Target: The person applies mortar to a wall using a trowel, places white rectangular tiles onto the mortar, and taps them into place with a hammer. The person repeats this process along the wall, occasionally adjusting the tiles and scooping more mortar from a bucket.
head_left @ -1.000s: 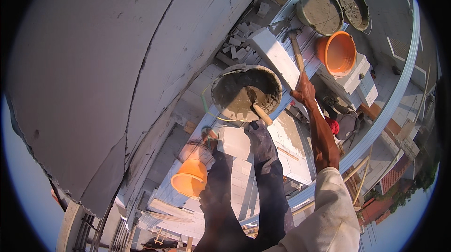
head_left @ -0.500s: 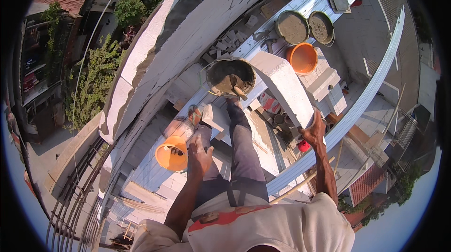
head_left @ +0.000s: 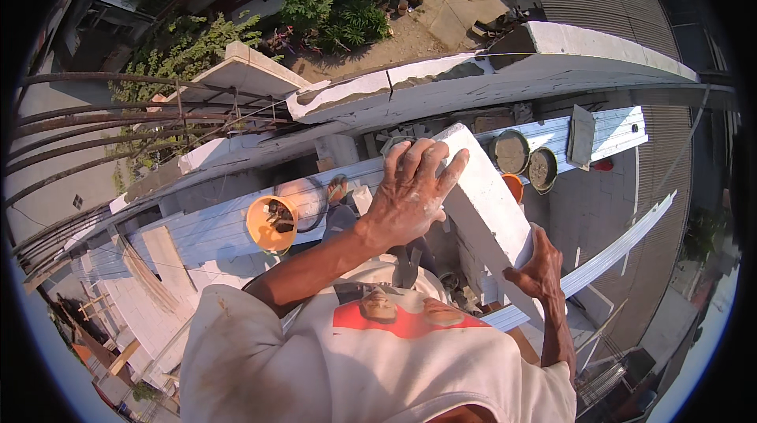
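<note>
Seen in the head view, gripping a pale block point(head_left: 487, 206) near its lower right end with the right hand point(head_left: 541, 267), holding it aslant before the chest. Reaching to its upper left edge with the left hand point(head_left: 406, 194), fingers bent and apart; impossible to tell whether gripping too. Working above blue metal decking point(head_left: 209, 226), near 1 orange bucket point(head_left: 254, 227) and 2 mortar buckets point(head_left: 493, 158).

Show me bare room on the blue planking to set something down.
Free: the stretch between the orange bucket and the wooden boards; most of the sunlit end right of the grey board. Crowded: around the mortar buckets. Behind the white block: hidden.
</note>
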Action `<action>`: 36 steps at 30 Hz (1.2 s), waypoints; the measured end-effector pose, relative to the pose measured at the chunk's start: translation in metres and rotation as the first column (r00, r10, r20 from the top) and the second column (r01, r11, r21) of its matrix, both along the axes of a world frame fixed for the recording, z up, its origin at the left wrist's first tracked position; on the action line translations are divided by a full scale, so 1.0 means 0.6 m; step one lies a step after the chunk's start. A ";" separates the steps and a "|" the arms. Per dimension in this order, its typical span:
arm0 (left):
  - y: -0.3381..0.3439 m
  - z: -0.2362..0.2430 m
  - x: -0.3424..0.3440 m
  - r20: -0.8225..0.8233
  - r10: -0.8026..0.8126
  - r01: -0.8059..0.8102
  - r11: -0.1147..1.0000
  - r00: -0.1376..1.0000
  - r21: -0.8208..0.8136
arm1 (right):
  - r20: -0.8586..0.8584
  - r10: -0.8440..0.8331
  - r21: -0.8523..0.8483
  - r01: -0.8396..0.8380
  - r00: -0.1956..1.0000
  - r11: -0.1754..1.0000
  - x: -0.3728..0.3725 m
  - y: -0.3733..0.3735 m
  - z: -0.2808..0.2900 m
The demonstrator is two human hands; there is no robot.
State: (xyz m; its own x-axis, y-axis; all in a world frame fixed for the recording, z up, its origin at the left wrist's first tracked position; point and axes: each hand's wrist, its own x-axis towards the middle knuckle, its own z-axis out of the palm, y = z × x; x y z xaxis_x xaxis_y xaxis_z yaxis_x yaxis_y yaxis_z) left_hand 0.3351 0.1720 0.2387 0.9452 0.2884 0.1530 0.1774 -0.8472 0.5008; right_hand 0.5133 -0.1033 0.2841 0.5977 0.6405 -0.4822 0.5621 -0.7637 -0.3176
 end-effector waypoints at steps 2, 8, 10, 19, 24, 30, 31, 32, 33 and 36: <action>0.020 0.046 0.008 0.143 -0.041 0.020 0.989 0.989 0.149 | 0.017 0.089 -0.018 -0.088 0.996 0.996 0.016 0.047 0.059; 0.104 0.204 -0.004 0.203 -0.031 -0.007 0.983 0.979 0.183 | 0.184 0.472 -0.020 -0.477 0.862 0.879 0.073 0.204 0.253; 0.136 0.264 -0.027 0.253 0.012 -0.053 0.986 0.967 0.155 | 0.220 0.493 -0.019 -0.502 0.842 0.865 0.080 0.261 0.317; 0.228 0.321 -0.065 0.398 0.287 -0.457 0.771 0.871 0.444 | 0.818 0.563 -0.007 -0.977 0.116 0.212 0.193 0.505 0.346; 0.250 0.322 -0.058 0.323 0.441 -0.526 0.811 0.838 0.257 | 0.404 0.729 0.136 -0.824 0.553 0.550 0.083 0.537 0.420; 0.313 0.279 -0.102 0.263 0.521 -0.584 0.730 0.812 0.354 | 0.444 0.768 0.052 -0.868 0.462 0.493 0.044 0.603 0.385; 0.304 0.296 -0.108 0.156 0.483 -0.507 0.817 0.862 0.275 | 0.450 0.784 0.007 -0.879 0.428 0.477 0.052 0.612 0.368; 0.289 0.340 -0.079 0.129 0.352 -0.369 0.919 0.927 0.139 | 0.499 0.768 -0.050 -0.871 0.402 0.488 0.092 0.586 0.383; 0.289 0.332 -0.043 0.212 0.274 -0.301 0.948 0.938 0.107 | 0.539 0.755 -0.111 -0.857 0.373 0.503 0.154 0.564 0.385; 0.343 0.204 -0.103 0.349 0.446 -0.560 0.735 0.824 0.383 | 0.555 0.798 0.028 -0.963 0.237 0.266 0.156 0.684 0.266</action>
